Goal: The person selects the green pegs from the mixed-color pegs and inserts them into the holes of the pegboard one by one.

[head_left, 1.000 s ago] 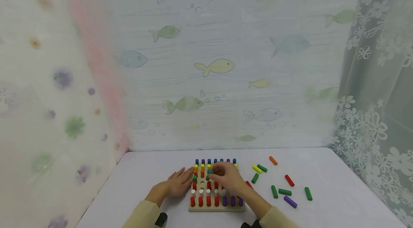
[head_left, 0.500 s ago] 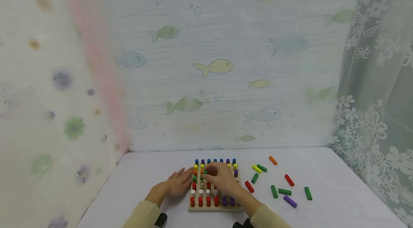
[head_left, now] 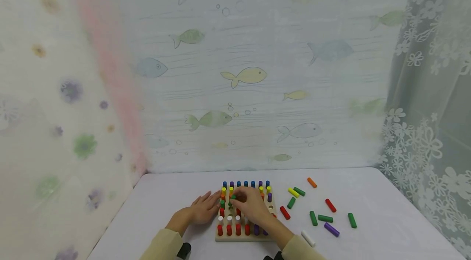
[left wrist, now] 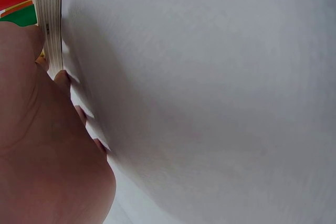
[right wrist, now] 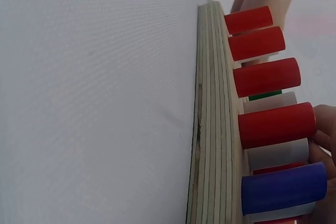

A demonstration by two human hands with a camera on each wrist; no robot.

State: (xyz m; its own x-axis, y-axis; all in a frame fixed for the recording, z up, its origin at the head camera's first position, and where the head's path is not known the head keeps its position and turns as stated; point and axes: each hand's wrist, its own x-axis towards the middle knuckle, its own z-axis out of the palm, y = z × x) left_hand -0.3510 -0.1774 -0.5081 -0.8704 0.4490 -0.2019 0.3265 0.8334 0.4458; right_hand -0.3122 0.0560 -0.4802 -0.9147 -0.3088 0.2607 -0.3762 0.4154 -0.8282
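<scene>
A wooden pegboard (head_left: 243, 240) with rows of coloured pegs lies on the white table. My right hand (head_left: 253, 207) is over its left-middle part and pinches a green peg (head_left: 233, 197) between thumb and fingertips, close over the holes behind the red row. My left hand (head_left: 203, 210) rests on the table with fingers extended, thumb side at the board's left edge; in the left wrist view the thumb touches the layered board edge (left wrist: 48, 14). From the right wrist, red pegs (right wrist: 268, 77) and a purple-blue peg (right wrist: 283, 188) stand in front, with the right fingers partly hidden behind them.
Loose pegs lie right of the board: a red peg (head_left: 285, 212), a purple peg (head_left: 331, 229), an orange peg (head_left: 312, 182), a yellow peg (head_left: 293, 192) and several green ones. A white peg (head_left: 308, 238) lies beside my right forearm. A fish-patterned curtain (head_left: 254, 88) hangs behind the table.
My right hand has moved a little left across the board with the green peg. The white peg beside the forearm has come into view. The left hand has stayed put.
</scene>
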